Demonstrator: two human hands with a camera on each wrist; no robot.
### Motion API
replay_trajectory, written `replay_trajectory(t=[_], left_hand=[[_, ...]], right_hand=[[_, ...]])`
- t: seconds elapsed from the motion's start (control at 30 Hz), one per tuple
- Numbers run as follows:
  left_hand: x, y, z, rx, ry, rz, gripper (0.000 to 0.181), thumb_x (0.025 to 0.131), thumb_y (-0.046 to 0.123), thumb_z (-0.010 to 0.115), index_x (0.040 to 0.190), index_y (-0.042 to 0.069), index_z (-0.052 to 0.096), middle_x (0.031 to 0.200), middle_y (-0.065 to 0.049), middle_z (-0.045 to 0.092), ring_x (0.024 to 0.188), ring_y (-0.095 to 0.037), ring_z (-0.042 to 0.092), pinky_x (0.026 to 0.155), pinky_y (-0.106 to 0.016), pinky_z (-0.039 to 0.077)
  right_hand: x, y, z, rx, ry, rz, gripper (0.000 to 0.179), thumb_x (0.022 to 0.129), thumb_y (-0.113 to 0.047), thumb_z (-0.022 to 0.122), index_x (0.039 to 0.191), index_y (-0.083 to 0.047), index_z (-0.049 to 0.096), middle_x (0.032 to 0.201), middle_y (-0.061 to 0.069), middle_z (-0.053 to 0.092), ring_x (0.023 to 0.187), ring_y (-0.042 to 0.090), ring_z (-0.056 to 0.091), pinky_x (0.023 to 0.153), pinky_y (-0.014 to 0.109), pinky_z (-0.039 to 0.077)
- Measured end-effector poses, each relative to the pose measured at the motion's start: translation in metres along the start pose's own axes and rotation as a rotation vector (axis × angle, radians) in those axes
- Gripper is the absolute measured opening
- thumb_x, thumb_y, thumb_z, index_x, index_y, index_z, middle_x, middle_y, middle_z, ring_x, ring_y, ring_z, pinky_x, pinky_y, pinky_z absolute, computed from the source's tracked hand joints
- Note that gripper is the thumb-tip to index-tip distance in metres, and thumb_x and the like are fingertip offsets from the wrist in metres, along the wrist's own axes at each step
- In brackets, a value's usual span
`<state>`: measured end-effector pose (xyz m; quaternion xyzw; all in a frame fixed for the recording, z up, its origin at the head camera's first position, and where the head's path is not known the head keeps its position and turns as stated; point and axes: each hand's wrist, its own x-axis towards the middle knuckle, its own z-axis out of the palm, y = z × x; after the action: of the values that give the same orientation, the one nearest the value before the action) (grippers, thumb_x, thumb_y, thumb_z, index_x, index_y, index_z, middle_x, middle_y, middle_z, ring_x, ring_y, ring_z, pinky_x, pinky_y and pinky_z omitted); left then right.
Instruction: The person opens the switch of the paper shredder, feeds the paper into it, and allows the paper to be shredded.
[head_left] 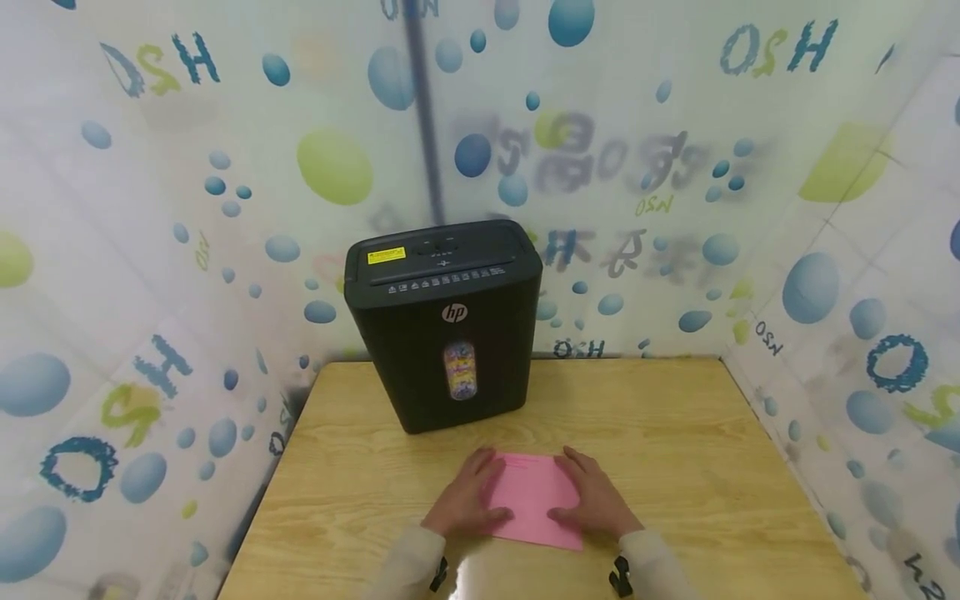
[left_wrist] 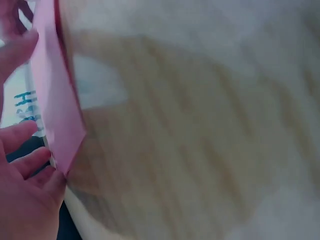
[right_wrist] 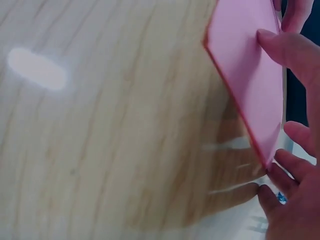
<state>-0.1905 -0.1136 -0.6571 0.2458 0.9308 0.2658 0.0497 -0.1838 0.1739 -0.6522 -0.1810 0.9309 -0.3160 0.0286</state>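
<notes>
Pink paper (head_left: 528, 500) lies on the wooden table in front of the person, with offset edges at its far side in the head view. The left hand (head_left: 471, 497) rests at its left side, thumb on the top face and spread fingers along the edge. At the opposite side, the right hand (head_left: 592, 500) touches it the same way. In the left wrist view, the left hand's fingertips meet a corner of the paper (left_wrist: 55, 95). The right wrist view shows the right thumb on the paper (right_wrist: 245, 65) and the other fingers beside its edge.
A black HP paper shredder (head_left: 491, 350) stands on the table (head_left: 645, 417) beyond the hands, with a yellow label on top and colourful bits behind its front window. Patterned curtains (head_left: 660, 108) surround the table at the back and both sides.
</notes>
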Motion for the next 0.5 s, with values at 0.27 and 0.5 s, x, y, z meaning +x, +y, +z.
replay_trajectory(t=[0.27,0.5], left_hand=[[-0.007,0.004,0.010,0.031,0.063,-0.018,0.076,0.089,0.042,0.076,0.150,0.006,0.050,0.163,-0.022,0.035,0.153,-0.044,0.029,0.118,-0.057,0.037],[-0.008,0.006,0.013,0.060,0.095,-0.005,0.073,0.089,0.043,0.075,0.149,0.006,0.052,0.163,-0.021,0.036,0.152,-0.043,0.031,0.118,-0.055,0.038]], right_hand=[[-0.003,0.006,0.007,-0.057,0.034,-0.011,0.083,0.080,-0.043,0.084,0.149,-0.010,0.052,0.162,0.016,0.040,0.146,0.040,0.041,0.116,0.061,0.038],[-0.004,0.006,0.008,-0.048,0.078,-0.017,0.077,0.079,-0.038,0.086,0.145,-0.011,0.057,0.159,0.015,0.044,0.145,0.037,0.043,0.117,0.059,0.038]])
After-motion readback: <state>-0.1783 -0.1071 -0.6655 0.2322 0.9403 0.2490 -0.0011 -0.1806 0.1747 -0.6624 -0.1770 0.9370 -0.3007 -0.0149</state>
